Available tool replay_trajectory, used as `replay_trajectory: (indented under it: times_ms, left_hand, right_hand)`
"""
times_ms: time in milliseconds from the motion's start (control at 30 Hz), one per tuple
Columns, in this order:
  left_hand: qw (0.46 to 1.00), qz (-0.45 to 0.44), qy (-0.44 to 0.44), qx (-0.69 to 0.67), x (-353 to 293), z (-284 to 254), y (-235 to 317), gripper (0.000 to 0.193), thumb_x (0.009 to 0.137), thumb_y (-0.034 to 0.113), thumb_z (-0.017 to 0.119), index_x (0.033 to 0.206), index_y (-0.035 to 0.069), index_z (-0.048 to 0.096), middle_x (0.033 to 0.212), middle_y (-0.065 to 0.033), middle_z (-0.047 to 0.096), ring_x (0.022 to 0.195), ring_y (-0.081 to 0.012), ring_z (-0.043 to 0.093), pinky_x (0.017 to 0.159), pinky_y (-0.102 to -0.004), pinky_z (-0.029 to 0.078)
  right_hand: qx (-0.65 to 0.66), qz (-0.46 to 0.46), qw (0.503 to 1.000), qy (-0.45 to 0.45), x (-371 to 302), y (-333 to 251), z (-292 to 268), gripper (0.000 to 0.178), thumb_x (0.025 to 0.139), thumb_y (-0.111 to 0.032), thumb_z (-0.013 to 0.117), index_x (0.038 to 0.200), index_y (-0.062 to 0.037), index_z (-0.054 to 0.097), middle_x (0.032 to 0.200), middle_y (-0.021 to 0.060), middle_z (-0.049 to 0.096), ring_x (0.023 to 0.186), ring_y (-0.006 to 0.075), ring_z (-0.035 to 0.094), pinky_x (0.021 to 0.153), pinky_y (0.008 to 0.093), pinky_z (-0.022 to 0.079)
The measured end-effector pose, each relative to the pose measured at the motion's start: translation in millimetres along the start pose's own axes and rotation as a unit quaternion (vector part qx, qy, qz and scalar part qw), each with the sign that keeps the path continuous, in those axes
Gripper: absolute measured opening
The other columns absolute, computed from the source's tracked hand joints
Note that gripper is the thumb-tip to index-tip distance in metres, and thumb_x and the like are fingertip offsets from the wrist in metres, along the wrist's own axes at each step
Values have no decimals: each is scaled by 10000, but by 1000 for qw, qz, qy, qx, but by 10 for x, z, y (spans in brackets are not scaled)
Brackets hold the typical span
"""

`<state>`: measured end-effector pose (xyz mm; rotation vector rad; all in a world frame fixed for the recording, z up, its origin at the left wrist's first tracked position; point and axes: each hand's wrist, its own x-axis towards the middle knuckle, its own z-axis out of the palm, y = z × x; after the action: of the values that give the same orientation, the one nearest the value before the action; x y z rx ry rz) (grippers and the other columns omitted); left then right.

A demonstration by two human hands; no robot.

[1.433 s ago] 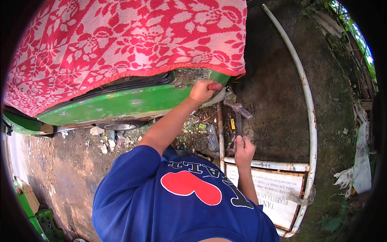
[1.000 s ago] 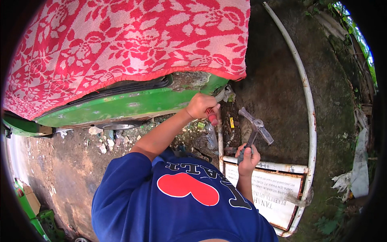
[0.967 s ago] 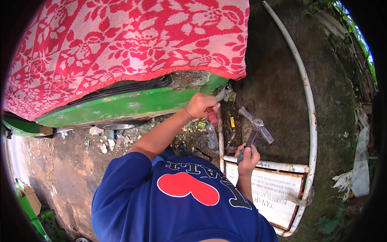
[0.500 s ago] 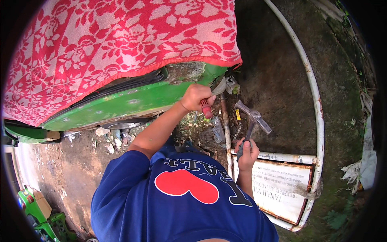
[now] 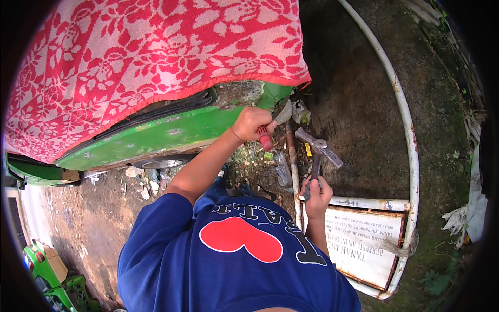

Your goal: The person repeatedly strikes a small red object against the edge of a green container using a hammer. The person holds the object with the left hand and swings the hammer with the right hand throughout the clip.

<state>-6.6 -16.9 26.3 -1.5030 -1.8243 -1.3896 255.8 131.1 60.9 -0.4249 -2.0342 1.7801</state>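
My left hand is closed round a tool with a red handle, held against the green car body near its rusted corner. The butt of that handle points up toward me; its other end is hidden, so its kind cannot be told. In my right hand is a hammer, gripped by its dark handle. The metal head sits to the right of the red handle, apart from it.
A red and pink floral blanket drapes over the car. On the right lies a rusty white pipe frame with a white sign panel. Debris and a clear plastic bottle litter the ground. A green toy vehicle stands lower left.
The hammer head has shifted a little left, nearer the red handle, with my right hand following slightly. My left hand stays almost in place.
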Motion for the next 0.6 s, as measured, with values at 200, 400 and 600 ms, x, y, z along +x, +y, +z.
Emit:
replay_trajectory:
  times_ms: [200, 400, 600]
  left_hand:
    - [1000, 4, -2, 4, 15, -22, 1, 332, 752, 91, 674, 572, 62, 397, 543, -94, 417, 480, -298, 483, 453, -409, 394]
    - [1000, -19, -2, 16, 42, 22, -4, 326, 775, 121, 669, 583, 65, 412, 549, -101, 437, 490, -309, 491, 456, -414, 396]
    - [997, -78, 29, 0, 106, 14, -50, 316, 801, 130, 681, 617, 41, 440, 585, -129, 473, 527, -334, 506, 488, -412, 409]
  right_hand:
    - [-1, -4, 1000, -6, 28, -35, 25, 387, 967, -327, 564, 826, 31, 596, 682, 49, 590, 558, 109, 551, 522, 256, 420]
    - [-40, -16, 999, -14, 32, -100, 53, 386, 962, -340, 569, 833, 21, 612, 688, 53, 601, 567, 113, 559, 520, 265, 425]
    - [-92, -151, 984, -11, -30, -145, 167, 370, 942, -326, 603, 903, 40, 642, 662, 65, 615, 550, 142, 576, 521, 278, 433]
